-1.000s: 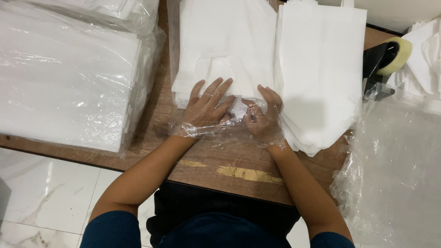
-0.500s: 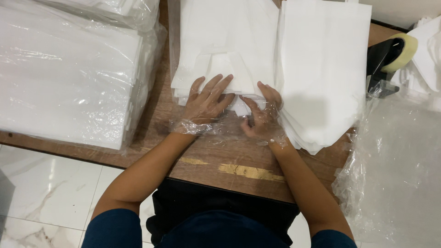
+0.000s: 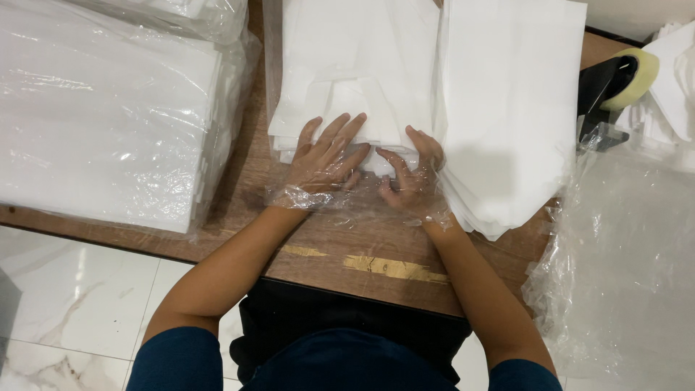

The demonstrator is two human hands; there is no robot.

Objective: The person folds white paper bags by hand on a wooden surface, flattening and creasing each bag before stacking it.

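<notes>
A stack of folded white fabric bags (image 3: pixel 347 65) lies on the wooden table (image 3: pixel 326 242) in front of me. Both hands are under a thin clear plastic bag (image 3: pixel 347 204) that reaches back to my wrists. My left hand (image 3: pixel 326 156) rests flat with its fingers spread on the near edge of the stack. My right hand (image 3: pixel 409 177) sits beside it with bent fingers that pinch the stack's near edge. A second, larger pile of white bags (image 3: pixel 507 108) lies just right of my right hand and touches it.
A big bundle of white bags wrapped in clear film (image 3: pixel 101 108) fills the table's left side. A tape dispenser with a yellowish roll (image 3: pixel 615 80) sits at the far right. Loose crumpled clear plastic (image 3: pixel 630 253) hangs over the right edge. White marble floor shows below.
Both hands stay at the stack's near edge. My right hand's fingers have curled in tighter, and my left hand has slid slightly farther onto the stack.
</notes>
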